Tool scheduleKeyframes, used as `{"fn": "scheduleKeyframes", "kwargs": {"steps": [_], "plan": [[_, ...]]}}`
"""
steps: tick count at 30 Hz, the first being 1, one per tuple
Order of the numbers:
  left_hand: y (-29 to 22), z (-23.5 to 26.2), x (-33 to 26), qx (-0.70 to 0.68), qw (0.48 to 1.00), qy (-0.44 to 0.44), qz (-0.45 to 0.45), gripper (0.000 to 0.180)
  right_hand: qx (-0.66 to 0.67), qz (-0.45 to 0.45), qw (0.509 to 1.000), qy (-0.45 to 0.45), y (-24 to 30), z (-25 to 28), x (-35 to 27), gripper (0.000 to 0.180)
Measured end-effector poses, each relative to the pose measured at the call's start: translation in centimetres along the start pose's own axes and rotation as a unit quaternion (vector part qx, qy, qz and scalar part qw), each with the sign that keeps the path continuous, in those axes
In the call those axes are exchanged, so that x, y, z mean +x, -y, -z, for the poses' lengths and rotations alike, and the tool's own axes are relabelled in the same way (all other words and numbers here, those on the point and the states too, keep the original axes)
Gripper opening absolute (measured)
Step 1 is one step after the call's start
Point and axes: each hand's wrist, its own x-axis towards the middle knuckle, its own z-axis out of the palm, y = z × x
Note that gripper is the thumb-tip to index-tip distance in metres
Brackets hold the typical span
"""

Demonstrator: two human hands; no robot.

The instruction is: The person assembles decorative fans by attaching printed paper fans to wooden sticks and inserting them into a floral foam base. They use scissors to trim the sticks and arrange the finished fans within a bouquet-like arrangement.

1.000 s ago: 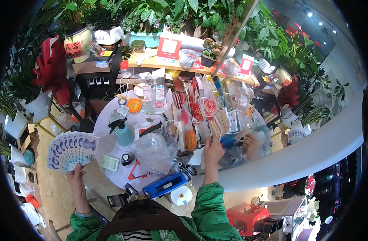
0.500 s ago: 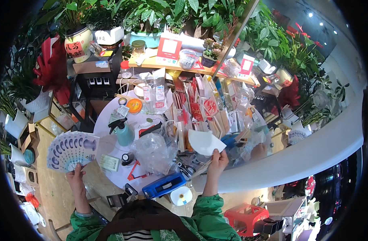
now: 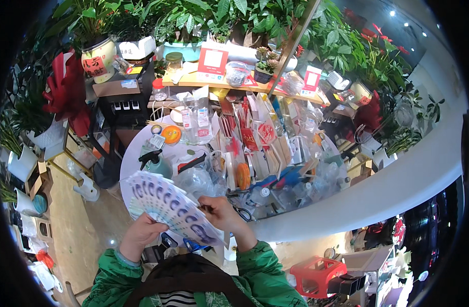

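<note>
Gripping a light, floppy fan of banknotes [image 3: 168, 207] at its base, left hand [image 3: 139, 235] closed, right hand [image 3: 221, 215] pinching the edge.

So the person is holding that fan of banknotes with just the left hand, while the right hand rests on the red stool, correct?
Not quite. The head view shows both hands on the fan of banknotes: the left hand grips it from below and the right hand touches its right edge. The red stool stands on the floor at the lower right, with no hand on it.
</note>
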Motion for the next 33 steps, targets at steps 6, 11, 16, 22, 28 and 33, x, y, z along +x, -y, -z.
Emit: {"fn": "scheduleKeyframes", "kwargs": {"steps": [6, 11, 16, 22, 28, 33], "plan": [[0.7, -1.8, 0.3, -0.003, 0.999, 0.020, 0.028, 0.055, -0.316, 0.023, 0.932, -0.178, 0.6, -1.4, 1.6, 0.021], [2.0, -3.8, 1.3, -0.050, 0.998, -0.014, 0.026, 0.047, -0.437, -0.013, 0.863, -0.253, 0.5, -3.0, 3.4, 0.022], [2.2, -4.1, 2.1, -0.036, 0.998, -0.029, 0.030, 0.044, -0.317, 0.018, 0.910, -0.268, 0.1, -3.4, 2.8, 0.029], [2.8, -4.4, 2.0, -0.088, 0.994, -0.014, 0.058, 0.039, -0.080, 0.064, 0.946, -0.309, -3.8, -5.4, 4.0, 0.043], [4.0, -4.2, 2.9, -0.115, 0.989, -0.072, 0.064, 0.033, 0.565, 0.010, 0.783, -0.260, -5.4, -4.4, 6.1, 0.024], [4.8, -3.8, 3.7, -0.117, 0.982, -0.132, 0.061, 0.028, 0.388, -0.024, 0.795, -0.466, -5.2, 0.0, 2.7, 0.011]]}}
